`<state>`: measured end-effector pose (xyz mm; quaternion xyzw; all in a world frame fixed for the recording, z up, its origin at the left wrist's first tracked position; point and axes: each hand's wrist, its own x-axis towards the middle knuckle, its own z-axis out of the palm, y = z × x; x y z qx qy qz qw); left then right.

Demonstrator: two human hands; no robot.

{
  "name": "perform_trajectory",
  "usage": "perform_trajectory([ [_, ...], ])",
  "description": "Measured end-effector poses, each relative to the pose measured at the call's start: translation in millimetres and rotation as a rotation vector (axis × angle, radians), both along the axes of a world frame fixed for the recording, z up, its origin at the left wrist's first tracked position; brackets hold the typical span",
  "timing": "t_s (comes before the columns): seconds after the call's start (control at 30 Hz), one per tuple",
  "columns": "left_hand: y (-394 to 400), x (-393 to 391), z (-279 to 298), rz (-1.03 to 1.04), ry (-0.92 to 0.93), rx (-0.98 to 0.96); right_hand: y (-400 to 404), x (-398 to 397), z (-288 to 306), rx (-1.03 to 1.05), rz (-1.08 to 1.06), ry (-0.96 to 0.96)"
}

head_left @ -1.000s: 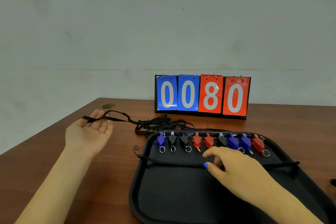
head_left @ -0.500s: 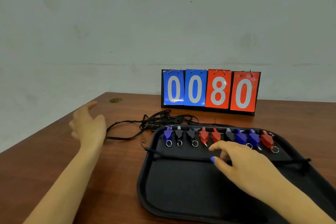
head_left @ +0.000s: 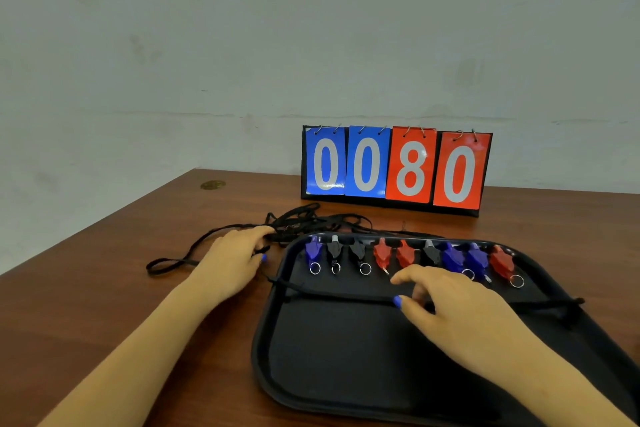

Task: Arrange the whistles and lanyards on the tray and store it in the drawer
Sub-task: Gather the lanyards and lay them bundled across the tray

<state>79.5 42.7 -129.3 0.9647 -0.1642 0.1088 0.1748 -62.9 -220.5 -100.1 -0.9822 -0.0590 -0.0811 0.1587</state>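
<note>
I'm looking at a dark brown wooden table (head_left: 104, 288) against a plain pale wall (head_left: 242, 45) with faint scuffs. The table's left edge runs diagonally from the far corner down to the frame's left side; a small brass-coloured disc (head_left: 212, 185) sits near that far corner. At the back, close to the wall, stands a flip scoreboard (head_left: 396, 168): two blue cards, two red, reading 0080.

The black tray (head_left: 273, 357) takes up the right and centre foreground; its right side runs out of frame. Along its far rim sits a row of whistles (head_left: 408, 255): blue, two black, two red, black, two blue, red, most with small metal rings pointing toward me. One black lanyard (head_left: 329, 293) lies stretched across the tray, side to side, ends hanging past both rims.

My right hand (head_left: 457, 308) rests on that lanyard mid-tray, fingers spread and pressing down, not closed around it. My left hand (head_left: 232, 260) is on the table just left of the tray, fingers curled into the tangled pile of lanyards (head_left: 311, 222) behind the tray's far-left corner; can't tell if it's actually pinching a strand. One loop (head_left: 166, 265) trails out left of that hand.

Free tabletop: wide bare patch left of the tray, bare strip between tray and scoreboard on the right.
</note>
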Motion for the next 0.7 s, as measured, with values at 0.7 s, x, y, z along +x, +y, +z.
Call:
perform_trajectory([
  [0.7, 1, -26, 42, 0.151, 0.103, -1.28, 4, -2, 5, 0.053, 0.009, -0.04],
])
